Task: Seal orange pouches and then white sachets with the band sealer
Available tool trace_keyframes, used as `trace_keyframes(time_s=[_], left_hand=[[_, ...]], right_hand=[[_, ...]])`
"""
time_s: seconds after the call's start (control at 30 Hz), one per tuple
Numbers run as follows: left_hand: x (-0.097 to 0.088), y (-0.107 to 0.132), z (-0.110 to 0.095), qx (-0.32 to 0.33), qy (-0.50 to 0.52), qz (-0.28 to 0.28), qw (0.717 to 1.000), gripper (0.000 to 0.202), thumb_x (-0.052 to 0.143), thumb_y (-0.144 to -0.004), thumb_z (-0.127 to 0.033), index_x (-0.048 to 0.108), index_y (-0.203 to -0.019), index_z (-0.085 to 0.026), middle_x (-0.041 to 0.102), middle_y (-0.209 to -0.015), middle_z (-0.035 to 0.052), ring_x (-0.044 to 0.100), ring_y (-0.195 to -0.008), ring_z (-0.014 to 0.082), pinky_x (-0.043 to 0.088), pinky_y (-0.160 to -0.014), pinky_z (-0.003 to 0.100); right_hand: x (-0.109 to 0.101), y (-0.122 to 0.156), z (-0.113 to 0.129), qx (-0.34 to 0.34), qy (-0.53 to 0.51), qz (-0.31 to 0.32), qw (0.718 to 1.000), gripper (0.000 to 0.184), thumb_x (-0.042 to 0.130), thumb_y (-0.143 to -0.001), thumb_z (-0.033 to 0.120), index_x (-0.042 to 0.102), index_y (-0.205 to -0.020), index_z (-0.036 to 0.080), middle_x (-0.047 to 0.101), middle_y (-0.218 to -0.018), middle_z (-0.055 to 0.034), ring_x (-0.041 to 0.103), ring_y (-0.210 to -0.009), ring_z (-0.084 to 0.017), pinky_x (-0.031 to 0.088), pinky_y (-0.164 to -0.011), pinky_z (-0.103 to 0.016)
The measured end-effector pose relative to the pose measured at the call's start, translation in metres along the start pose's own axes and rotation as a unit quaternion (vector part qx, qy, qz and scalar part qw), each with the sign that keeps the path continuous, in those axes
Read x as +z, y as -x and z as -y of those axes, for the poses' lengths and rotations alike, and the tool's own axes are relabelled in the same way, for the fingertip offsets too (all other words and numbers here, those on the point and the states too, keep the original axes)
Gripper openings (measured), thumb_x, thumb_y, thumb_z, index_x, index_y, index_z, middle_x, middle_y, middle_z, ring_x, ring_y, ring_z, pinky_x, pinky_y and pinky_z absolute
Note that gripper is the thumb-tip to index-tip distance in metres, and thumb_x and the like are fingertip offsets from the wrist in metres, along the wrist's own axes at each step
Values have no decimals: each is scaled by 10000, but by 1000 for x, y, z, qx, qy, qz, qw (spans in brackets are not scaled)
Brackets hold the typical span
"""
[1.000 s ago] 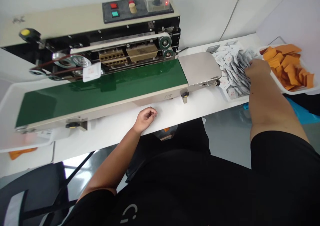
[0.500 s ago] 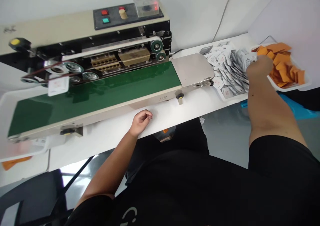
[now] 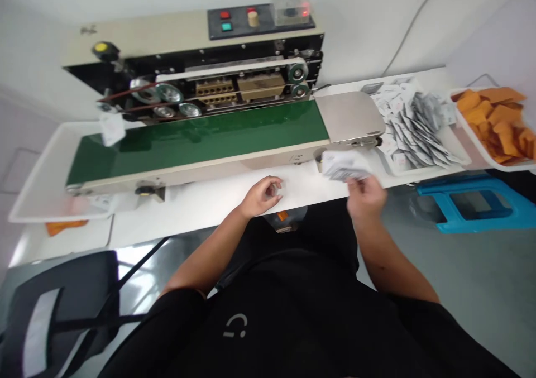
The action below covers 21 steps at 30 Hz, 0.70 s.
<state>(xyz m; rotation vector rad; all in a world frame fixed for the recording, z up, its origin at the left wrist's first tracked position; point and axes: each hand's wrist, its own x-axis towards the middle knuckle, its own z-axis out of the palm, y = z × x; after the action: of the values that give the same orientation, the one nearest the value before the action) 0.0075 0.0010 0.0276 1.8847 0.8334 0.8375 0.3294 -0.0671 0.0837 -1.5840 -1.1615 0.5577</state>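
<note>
My right hand pinches a small bunch of white sachets, blurred by motion, in front of the steel plate at the machine's right end. Their exact number cannot be made out. My left hand rests at the table's front edge, fingers curved and apart from the thumb, with nothing in it. Behind it runs the green conveyor belt of a band sealing machine. One white sachet is tilted at the belt's left end, below the pulleys.
At right, a white tray holds many white sachets, and beside it a bin holds orange packets. A clear bin sits under the belt's left end. A blue stool and a black chair stand on the floor.
My right hand has come left from the sachet tray, carrying the sachets. My left hand's fingers have opened slightly. The sachet at the belt's left end has tipped. The view has shifted.
</note>
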Motion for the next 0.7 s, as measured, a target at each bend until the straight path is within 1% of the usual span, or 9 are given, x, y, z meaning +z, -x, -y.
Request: trace_keyframes(time_s=[0.07,0.13,0.2,0.27,0.37,0.47,0.57,0.63,0.7], left_hand=[[1,2,1,-1,37,-4,999,660,820,-845,-432,544,-1400,-205,668,-1218,141,635,-821,170,552,-790,325],[2,3,3,-14,51,-10,999,802,867,-793,-481,506,-1450,-193,690,-1119,119,643,-784,182,551,-736,319],[1,5,5,-34,35,-32,998,643,821,-839,-512,597,-1340,-177,705,-987,90,641,-749,189,535,-688,308],[1,5,7,-43,4,-59,997,479,755,-900,-515,665,-1223,-173,712,-955,89,647,-773,199,528,-695,311],[0,5,8,-31,-40,-71,996,381,714,-936,-500,710,-1131,-173,715,-941,88,638,-775,198,515,-701,317],[0,4,8,13,-63,-56,996,325,693,-958,-462,728,-1111,-177,718,-978,101,635,-784,191,511,-711,318],[0,3,8,38,-63,-54,996,356,705,-956,-419,706,-1236,-200,728,-1120,125,645,-814,184,524,-732,317],[0,2,8,26,-68,-57,996,452,743,-928,-405,664,-1335,-225,725,-1181,122,624,-759,160,523,-718,310],[0,1,8,16,-73,-57,996,463,757,-918,-400,666,-1341,-233,728,-1182,118,621,-749,155,519,-710,306]], right_hand=[[44,33,-5,-44,-32,73,996,204,658,-941,417,716,-1048,253,753,-1012,-78,740,-982,-283,599,-958,-482],[82,48,-7,-62,-54,155,985,219,636,-955,421,713,-1085,262,760,-1067,-71,743,-1019,-283,601,-967,-471],[111,50,-11,-49,-58,198,977,264,645,-948,419,684,-1159,265,755,-1145,-73,732,-1087,-286,595,-978,-462],[129,46,-16,-26,-49,203,978,373,681,-922,405,629,-1265,269,747,-1187,-81,723,-1118,-286,594,-975,-458],[136,42,-26,-9,-31,198,980,505,719,-896,389,562,-1362,275,751,-1149,-83,730,-1069,-278,594,-959,-461],[134,41,-31,-47,-8,182,982,405,726,-894,397,620,-1265,273,743,-1134,-83,726,-1022,-281,596,-953,-477],[131,36,-29,-103,-4,176,979,329,697,-901,344,655,-1220,276,717,-1218,-82,698,-1104,-285,582,-1016,-484],[130,31,-25,-106,-10,196,975,393,691,-878,283,651,-1269,288,694,-1282,-73,685,-1138,-279,578,-1039,-480],[130,27,-21,-98,-12,212,972,385,692,-863,259,670,-1247,287,689,-1272,-71,683,-1127,-273,585,-1029,-465]])
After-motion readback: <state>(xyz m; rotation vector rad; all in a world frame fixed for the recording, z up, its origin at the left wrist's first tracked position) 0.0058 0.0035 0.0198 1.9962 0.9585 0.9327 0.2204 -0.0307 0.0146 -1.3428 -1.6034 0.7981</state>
